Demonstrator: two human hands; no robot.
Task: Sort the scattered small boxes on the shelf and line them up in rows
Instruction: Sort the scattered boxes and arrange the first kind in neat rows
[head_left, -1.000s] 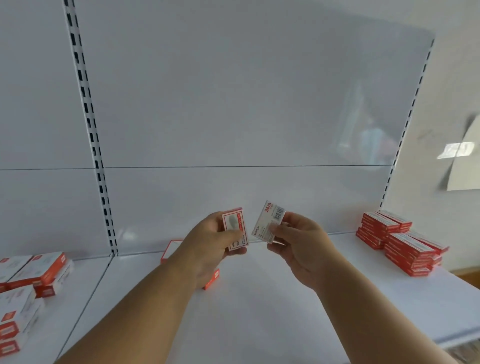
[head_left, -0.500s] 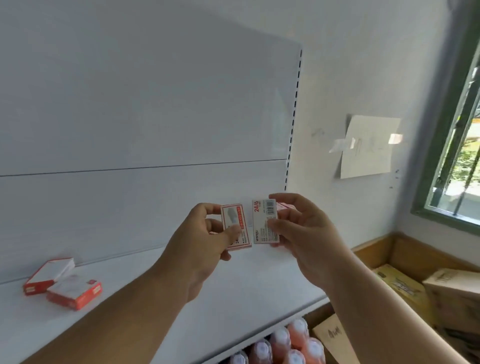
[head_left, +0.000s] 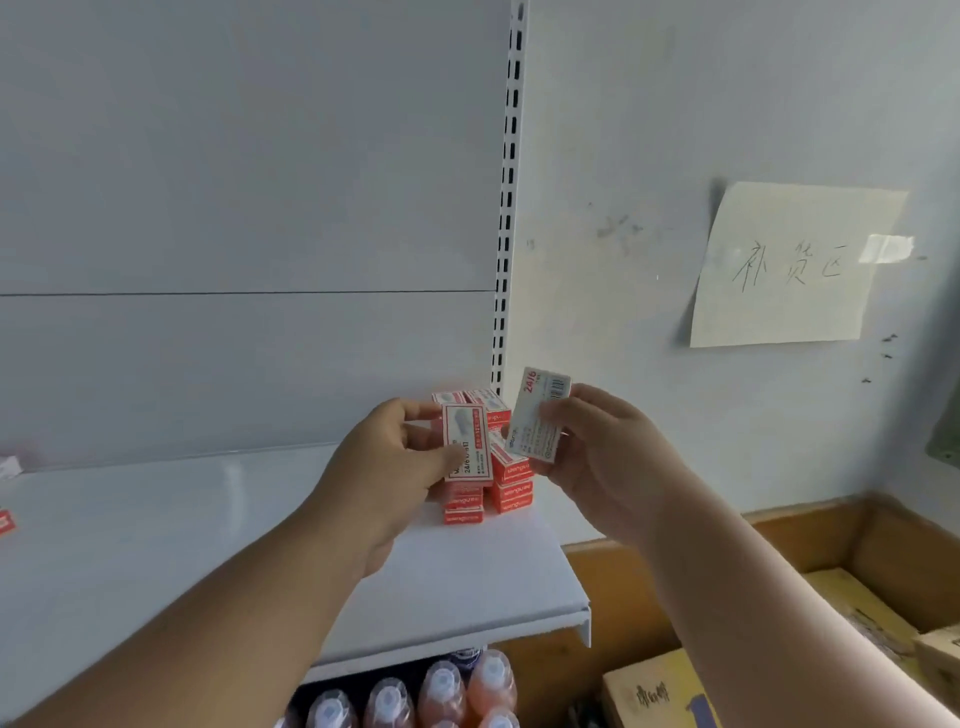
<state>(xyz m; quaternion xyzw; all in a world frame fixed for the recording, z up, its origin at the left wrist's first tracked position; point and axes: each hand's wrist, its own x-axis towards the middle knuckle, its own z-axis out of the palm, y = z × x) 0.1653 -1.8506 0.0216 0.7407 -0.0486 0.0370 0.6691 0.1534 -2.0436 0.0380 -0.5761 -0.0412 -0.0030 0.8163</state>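
White shelf (head_left: 467, 587) against a pale slotted back panel, with a handwritten paper notice (head_left: 789, 265) taped to the wall at right and bottles (head_left: 441, 696) below. Both hands are carrying: the left hand (head_left: 384, 467) pinches a red-and-white staple box (head_left: 466, 441) upright, the right hand (head_left: 597, 457) grips a second staple box (head_left: 537, 413) by its edge, printed back facing the camera. Both hover just in front of the stacked boxes (head_left: 488, 483) at the shelf's right end. This looks like the placing step; next, each box likely needs turning flat and squaring onto the stacks. Compared with half a second ago, the stacks have come into view behind the hands and the window has gone.
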